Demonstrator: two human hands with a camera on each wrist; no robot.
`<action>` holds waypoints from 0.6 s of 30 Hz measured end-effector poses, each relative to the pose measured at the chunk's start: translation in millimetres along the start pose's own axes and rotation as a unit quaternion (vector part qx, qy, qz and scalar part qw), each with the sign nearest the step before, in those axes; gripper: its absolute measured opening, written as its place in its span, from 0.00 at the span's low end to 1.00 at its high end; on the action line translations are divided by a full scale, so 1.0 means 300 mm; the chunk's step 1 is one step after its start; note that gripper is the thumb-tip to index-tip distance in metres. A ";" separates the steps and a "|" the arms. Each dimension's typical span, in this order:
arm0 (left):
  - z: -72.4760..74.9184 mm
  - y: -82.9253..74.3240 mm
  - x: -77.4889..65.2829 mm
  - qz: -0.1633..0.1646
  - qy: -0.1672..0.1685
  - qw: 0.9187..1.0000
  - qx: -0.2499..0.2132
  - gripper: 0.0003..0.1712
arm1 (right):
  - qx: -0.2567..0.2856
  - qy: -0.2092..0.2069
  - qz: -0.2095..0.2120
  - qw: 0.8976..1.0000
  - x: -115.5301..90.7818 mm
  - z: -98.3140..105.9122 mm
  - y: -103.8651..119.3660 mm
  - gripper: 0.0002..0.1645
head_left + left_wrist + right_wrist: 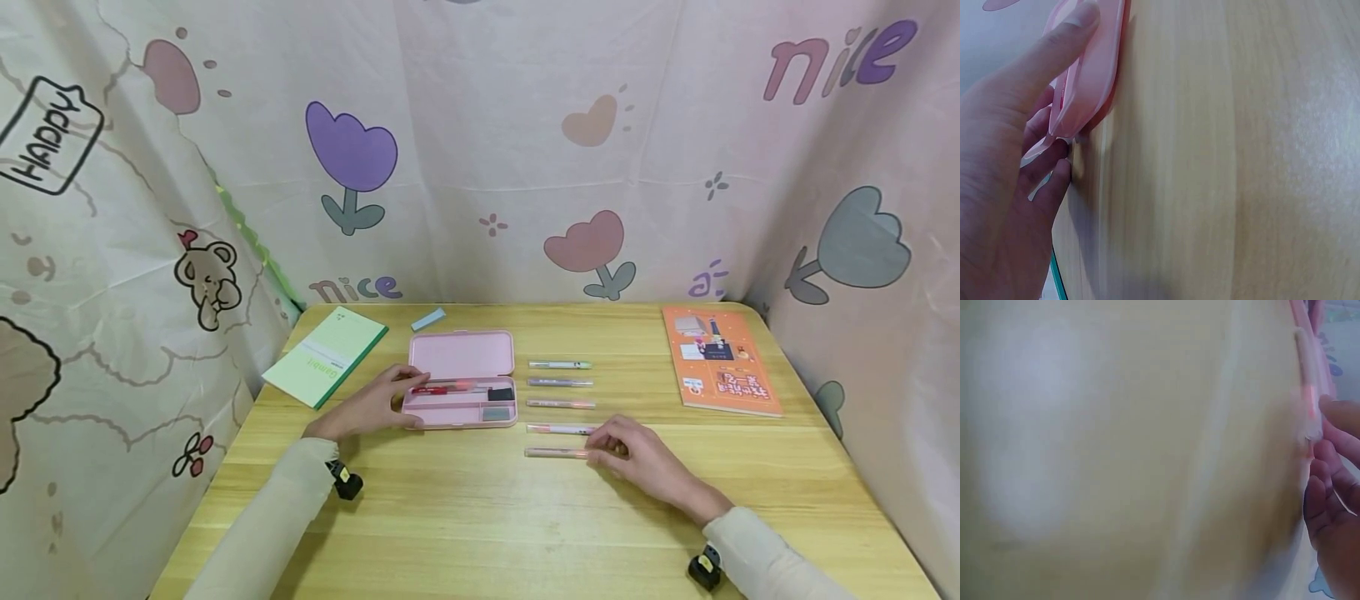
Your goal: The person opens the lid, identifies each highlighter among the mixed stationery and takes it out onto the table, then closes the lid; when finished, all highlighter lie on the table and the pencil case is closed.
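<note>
An open pink pencil case [461, 354] lies on the table, with a red pen [442, 389], a black item [500, 394] and a grey item [495, 413] in its compartments. My left hand [378, 402] grips the case's left end; in the left wrist view the thumb rests on the pink case [1094, 75] and the other fingers are behind it. To the right, several pens lie in a column. My right hand [637, 458] pinches the right end of the nearest pen [555, 453], beside another white-and-orange pen [558, 429]. The right wrist view is blurred.
A green notebook [327, 357] lies at the left back, near a small light-blue strip [428, 319]. An orange book [722, 360] lies at the right back. Patterned cloth [480, 150] hangs behind and along both sides of the wooden table [487, 533].
</note>
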State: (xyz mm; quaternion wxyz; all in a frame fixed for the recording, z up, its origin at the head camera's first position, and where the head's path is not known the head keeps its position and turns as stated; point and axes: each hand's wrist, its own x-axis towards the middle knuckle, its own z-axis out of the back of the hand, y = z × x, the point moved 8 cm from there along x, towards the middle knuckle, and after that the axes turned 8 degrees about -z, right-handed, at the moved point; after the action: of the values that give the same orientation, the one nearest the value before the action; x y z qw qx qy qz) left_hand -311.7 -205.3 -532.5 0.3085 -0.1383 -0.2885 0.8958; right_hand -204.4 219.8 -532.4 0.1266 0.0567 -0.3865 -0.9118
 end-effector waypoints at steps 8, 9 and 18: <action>0.004 -0.004 -0.003 0.003 -0.001 1.000 -0.003 0.56 | -0.017 -0.036 0.045 0.998 0.072 0.069 0.063 0.10; 0.005 -0.006 -0.003 0.001 -0.002 1.000 -0.001 0.56 | -0.018 -0.039 0.052 0.998 0.087 0.074 0.077 0.10; 0.009 -0.023 -0.001 -0.010 -0.004 1.000 0.000 0.56 | 0.002 -0.036 0.063 0.997 0.249 0.074 0.194 0.11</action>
State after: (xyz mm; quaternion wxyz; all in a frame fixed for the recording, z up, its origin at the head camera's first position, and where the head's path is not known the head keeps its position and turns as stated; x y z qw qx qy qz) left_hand -309.4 -202.2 -526.1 0.3167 -0.1319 -0.2910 0.8931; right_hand -269.9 175.8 -475.4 0.1700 -0.0006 -0.3953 -0.9027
